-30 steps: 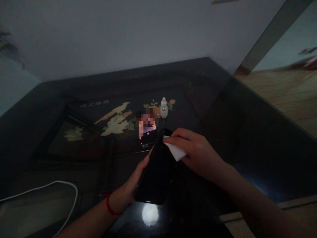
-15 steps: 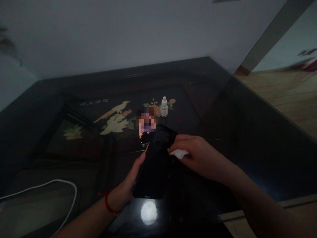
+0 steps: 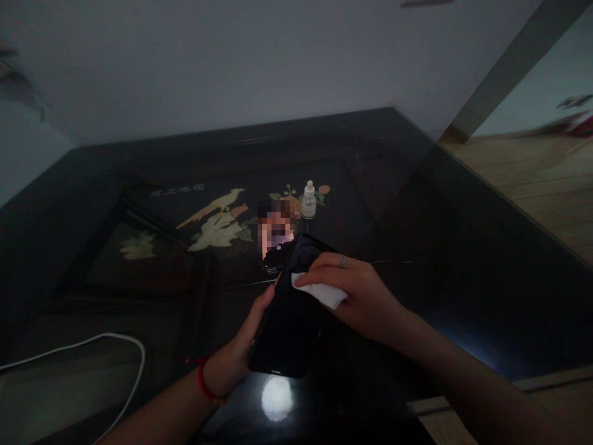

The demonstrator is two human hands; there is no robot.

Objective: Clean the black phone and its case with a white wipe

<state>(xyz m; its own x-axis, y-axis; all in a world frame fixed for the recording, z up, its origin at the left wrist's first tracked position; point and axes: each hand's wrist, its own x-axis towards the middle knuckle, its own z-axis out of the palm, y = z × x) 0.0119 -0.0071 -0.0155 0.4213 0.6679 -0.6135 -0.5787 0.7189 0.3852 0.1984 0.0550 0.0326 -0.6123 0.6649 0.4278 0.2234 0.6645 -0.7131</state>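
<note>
My left hand [image 3: 241, 355] grips a black phone [image 3: 290, 327] from below and tilts it up over the dark table [image 3: 440, 259]. My right hand [image 3: 356, 296], with a ring on one finger, is closed on a small white wipe [image 3: 319, 290] and presses it on the phone's upper part. A red cord circles my left wrist. Behind the held phone a second phone [image 3: 277, 250] lies flat with its screen lit.
A small clear dropper bottle [image 3: 308, 201] stands on the table beyond the phones, beside an inlaid bird and flower picture [image 3: 217, 222]. A white cable [image 3: 125, 358] loops at the left front. A wall stands behind; wooden floor [image 3: 532, 179] shows at the right.
My right hand has slid the white wipe leftward across the upper part of the phone, after having drawn it right and down half a second ago. The phone has barely shifted.
</note>
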